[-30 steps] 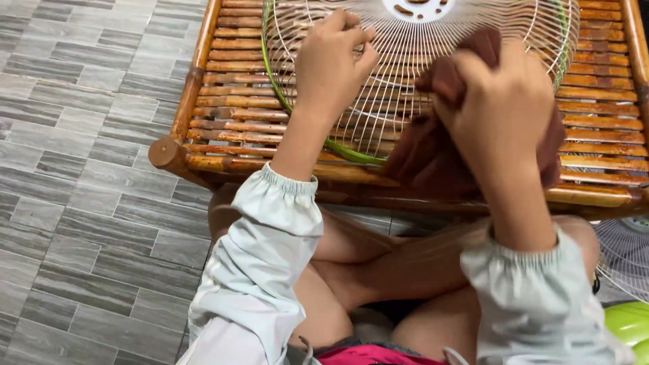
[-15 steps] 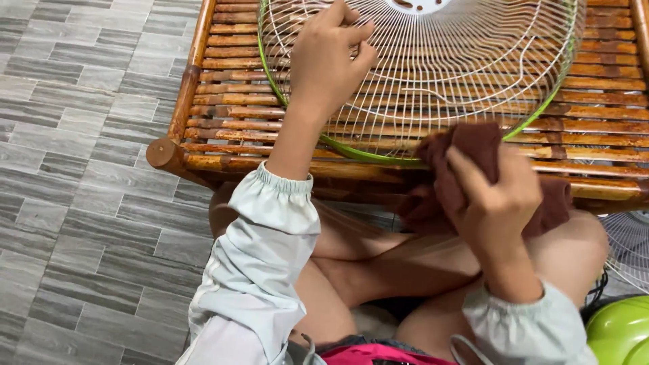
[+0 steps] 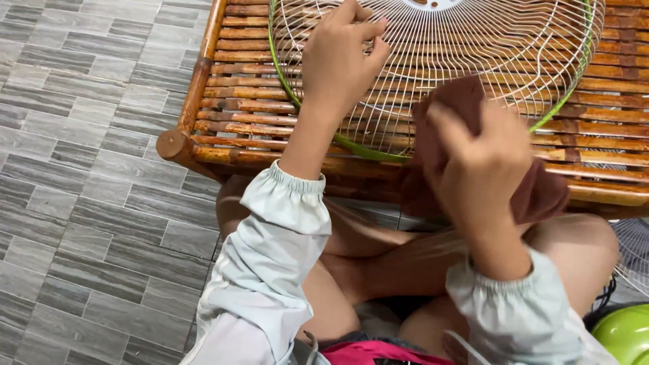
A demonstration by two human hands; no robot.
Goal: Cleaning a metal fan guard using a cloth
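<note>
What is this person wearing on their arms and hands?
Both hands, left hand and right hand, are bare: no gloves, and no rings or watch that I can see. Each forearm has a loose, pale grey-white sleeve ending in a gathered elastic cuff at the wrist.

Fan guard (image 3: pixel 473 61): round white wire grille, thin spokes running out from a white hub at the top edge, green rim. Lies flat on the slatted bamboo table (image 3: pixel 236 108), near edge close to the table's front rail, upper part cut off by the frame. Cloth (image 3: pixel 534 192): dark reddish-brown, bunched up, pressed on the guard's lower right part, loose end hanging past the table's front edge.
</note>
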